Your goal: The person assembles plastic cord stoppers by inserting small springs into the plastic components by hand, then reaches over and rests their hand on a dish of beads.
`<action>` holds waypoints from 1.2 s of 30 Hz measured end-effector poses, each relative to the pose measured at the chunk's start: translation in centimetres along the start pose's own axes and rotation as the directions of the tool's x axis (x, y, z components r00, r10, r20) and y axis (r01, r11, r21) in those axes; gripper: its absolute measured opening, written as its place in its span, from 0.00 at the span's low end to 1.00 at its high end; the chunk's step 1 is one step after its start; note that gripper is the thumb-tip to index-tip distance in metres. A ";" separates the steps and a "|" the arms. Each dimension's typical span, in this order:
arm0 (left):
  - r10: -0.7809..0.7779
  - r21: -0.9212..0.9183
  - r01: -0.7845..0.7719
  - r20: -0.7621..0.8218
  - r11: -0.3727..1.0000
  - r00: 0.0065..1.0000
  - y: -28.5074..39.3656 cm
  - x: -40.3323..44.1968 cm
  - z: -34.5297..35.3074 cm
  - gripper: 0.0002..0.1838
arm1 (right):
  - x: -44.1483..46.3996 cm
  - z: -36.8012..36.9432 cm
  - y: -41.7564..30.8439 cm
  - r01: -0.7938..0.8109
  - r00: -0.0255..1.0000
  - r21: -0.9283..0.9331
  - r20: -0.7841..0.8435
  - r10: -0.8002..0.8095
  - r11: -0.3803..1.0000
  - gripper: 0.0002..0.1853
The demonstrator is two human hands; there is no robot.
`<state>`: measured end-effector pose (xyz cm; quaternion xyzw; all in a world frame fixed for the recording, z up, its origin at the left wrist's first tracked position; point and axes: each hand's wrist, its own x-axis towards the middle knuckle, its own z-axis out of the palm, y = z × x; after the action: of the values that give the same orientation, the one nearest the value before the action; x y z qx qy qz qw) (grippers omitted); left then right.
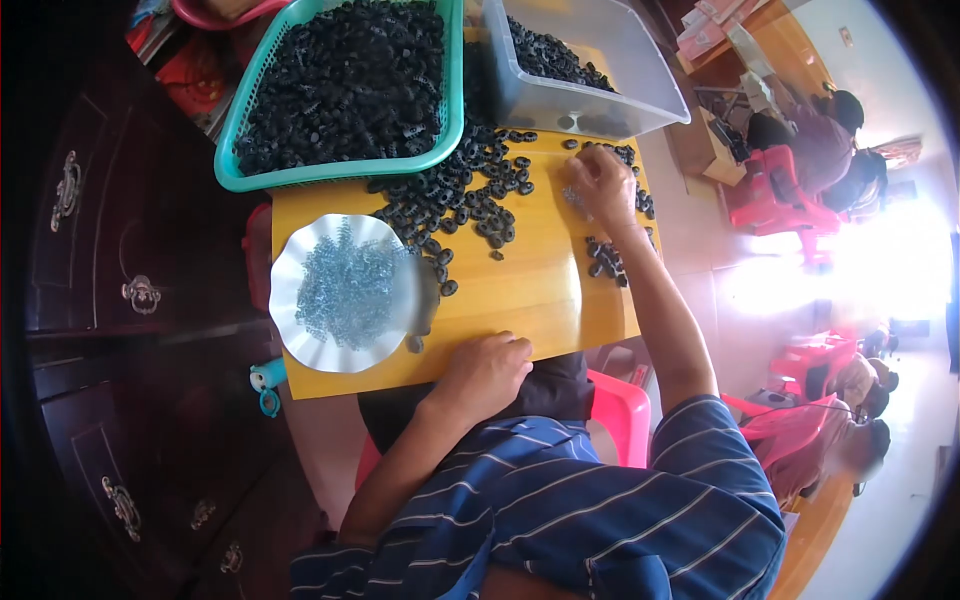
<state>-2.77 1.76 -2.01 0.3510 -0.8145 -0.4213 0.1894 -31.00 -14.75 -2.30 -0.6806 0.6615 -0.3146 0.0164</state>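
My right hand [603,185] is over the table's far right part, its fingers pinched together; whatever they hold is too small to make out. Beside its fingertips lie a few small greyish pieces [573,197] that look like springs. My left hand [488,368] rests at the near table edge with fingers curled in, and their inner side is hidden. A white wavy-rimmed plate [285,300] at the left carries a heap of bluish-grey spring-like pieces [348,285]. Loose black ring-shaped parts [485,212] lie spread between the plate and my right hand.
A green basket [228,165] full of black parts stands at the back left of the yellow table [510,300]. Next to it is a clear plastic bin [640,95] with more black parts. Small black groups [607,262] sit along the right edge. Other people sit on pink chairs farther right.
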 end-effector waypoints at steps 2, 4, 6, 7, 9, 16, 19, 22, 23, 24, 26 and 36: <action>-0.018 -0.002 0.018 0.023 1.000 1.000 0.1 0.0 -0.2 0.06 | 0.1 -0.7 0.2 -0.110 0.994 0.113 0.029 0.107 0.988 0.13; -0.019 0.002 0.019 0.028 1.000 0.999 0.2 0.1 -0.3 0.06 | 0.1 -1.8 -0.2 -0.079 0.996 0.026 0.030 0.078 0.997 0.19; -0.023 0.004 0.023 0.028 1.000 0.999 0.2 0.0 -0.4 0.06 | -0.6 -2.7 -0.3 -0.116 0.986 -0.054 0.113 0.122 0.992 0.23; -0.023 0.001 0.023 0.023 1.000 0.999 0.2 0.0 -0.3 0.06 | -1.1 -2.7 -0.1 -0.055 0.984 -0.118 0.160 0.073 0.992 0.23; -0.024 -0.001 0.024 0.016 1.000 1.000 0.1 0.0 -0.3 0.06 | -1.9 -3.1 -1.3 -0.031 0.968 -0.144 0.241 0.066 0.989 0.23; -0.015 -0.001 0.015 0.011 1.000 1.000 0.3 0.1 -0.4 0.06 | -2.7 -1.0 -1.1 -0.046 0.981 -0.159 0.181 0.075 0.986 0.16; -0.017 -0.003 0.017 0.007 1.000 1.000 0.2 0.0 -0.2 0.06 | -2.5 -0.9 -1.1 -0.001 0.990 -0.110 0.140 0.016 0.994 0.12; -0.021 0.005 0.021 0.011 1.000 1.000 0.4 -0.1 -0.4 0.06 | -2.1 -1.0 -0.8 0.028 0.987 -0.094 0.160 -0.013 0.995 0.10; -0.023 0.013 0.023 0.016 1.000 1.000 0.4 -0.1 -0.5 0.06 | -2.0 -0.9 -0.7 0.054 0.988 -0.091 0.151 -0.040 0.994 0.09; -0.023 0.014 0.022 0.011 1.000 1.000 0.4 -0.1 -0.5 0.06 | -1.8 -0.9 -0.7 0.081 0.987 -0.088 0.143 -0.068 0.993 0.08; -0.025 0.020 0.025 0.012 0.999 1.000 0.5 -0.1 -0.5 0.07 | -1.7 -1.0 -0.8 0.087 0.986 -0.088 0.148 -0.073 0.992 0.08; -0.020 0.049 0.018 0.044 0.999 0.999 0.5 -0.1 -0.4 0.07 | -1.3 -1.6 -0.4 0.016 0.981 -0.020 0.195 -0.012 1.000 0.07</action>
<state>-2.67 1.83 -1.37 0.3539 -0.8252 -0.4107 0.1586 -31.25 -12.92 -1.35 -0.7129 0.6552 -0.2393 0.0716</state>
